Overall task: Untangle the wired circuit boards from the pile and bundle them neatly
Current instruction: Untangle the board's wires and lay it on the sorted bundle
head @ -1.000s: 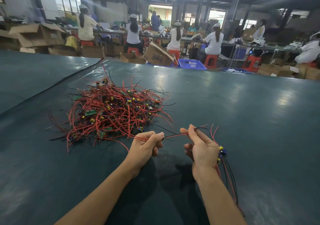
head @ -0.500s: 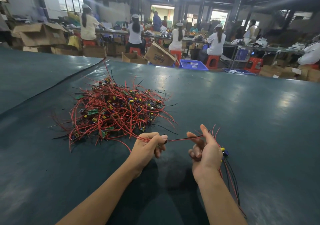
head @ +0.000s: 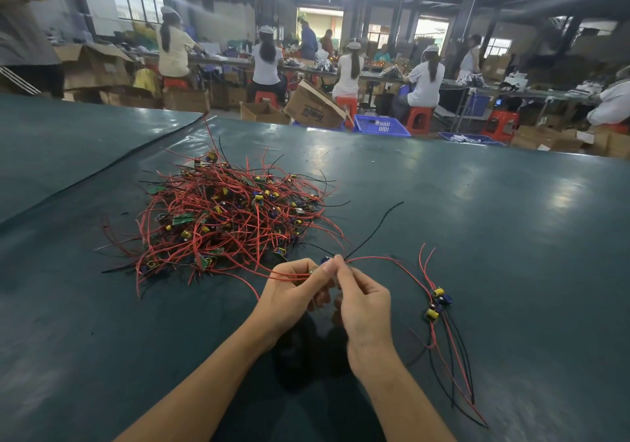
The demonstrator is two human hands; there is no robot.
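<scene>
The fingertips [head: 338, 266] of the right hand [head: 364, 308] meet those of the left hand [head: 293, 291] in a tight pinch on 1 wired board [head: 325, 260], whose blue part just shows between them. The other fingers of both hands curl under.

From the pinch a black wire [head: 375, 230] springs up toward 1 o'clock and a red wire [head: 371, 256] runs out at 3 o'clock. More red leads trail toward 9 o'clock, to the near fringe of the pile [head: 231, 216] — it lies at 11 o'clock from the hands, near but apart.

At 4 o'clock, just beside the right hand, lies the sorted bundle [head: 439, 302] — 2 yellow parts and a blue one clustered, tails pointing to 5 o'clock.

The green table cover [head: 494, 223] stretches wide from 12 to 3 o'clock, up to its far edge. Its seam [head: 102, 171] runs at 10 o'clock, beyond the pile.
</scene>
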